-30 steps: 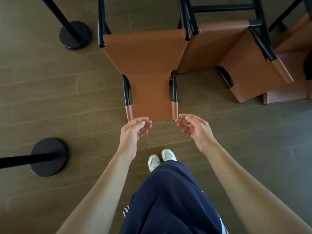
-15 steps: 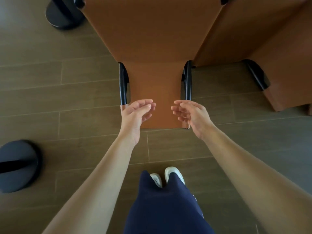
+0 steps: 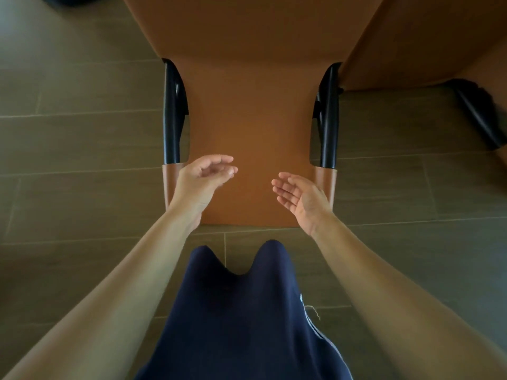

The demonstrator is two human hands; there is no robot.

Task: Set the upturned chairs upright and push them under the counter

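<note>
Head view, looking straight down. Tan leather chair [image 3: 252,50] fills 12 o'clock. Its narrow backrest [image 3: 252,133] runs toward the person and ends in a free edge just ahead of the knees. The seat panel widens at the top of frame; the legs are out of view. Judged: upturned, not yet righted. The tabletop is not in view, so what supports the seat cannot be told.

Black frame tubes [image 3: 171,113] flank the backrest at 10 and 2 o'clock and pass into leather sleeves at its lower corners.

Left hand [image 3: 204,175]: open, fingers loosely curved, palm inward, over the backrest's 9 o'clock side beside the left sleeve. Right hand [image 3: 300,196]: open, fingers nearly straight, palm inward, over the 3 o'clock side beside the right sleeve. Neither grips anything, and contact with the leather cannot be confirmed. The palms face each other across the panel. Judged: a pre-grasp, set to clamp both sides so the chair lifts level without twisting.

Second chair [image 3: 425,37], same leather, sits at 1 o'clock. Whether it touches or only overlaps the tan leather chair's edge cannot be told. Possible snag point on lift-off.

Navy trousers [image 3: 247,311] are at 6 o'clock, with plank floor [image 3: 82,133] all round.

Step in hand: reach. Task near its start.
</note>
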